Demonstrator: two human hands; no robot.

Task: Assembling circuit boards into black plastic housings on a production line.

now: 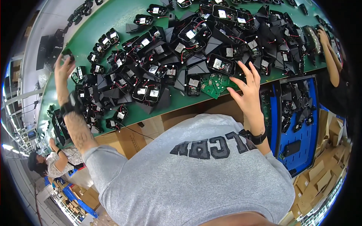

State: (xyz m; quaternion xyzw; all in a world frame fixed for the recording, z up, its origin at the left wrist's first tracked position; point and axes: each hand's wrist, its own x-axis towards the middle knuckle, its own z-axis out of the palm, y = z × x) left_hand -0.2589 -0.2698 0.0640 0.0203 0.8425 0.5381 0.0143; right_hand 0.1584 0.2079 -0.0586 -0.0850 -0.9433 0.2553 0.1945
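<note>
The green table [113,15] carries a dense heap of black housings [196,41] with red wiring. The right hand [247,88] is released, fingers spread, just beside the green circuit boards [215,84] at the near edge. The left hand [63,69] grasps a small black part [68,54] above the table's left end.

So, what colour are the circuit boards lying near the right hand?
Green. The circuit boards lie on the green table, beside the right hand; the head view shows them best.

Small black housing [68,54] aloft; green circuit boards [213,85] flat.
</note>
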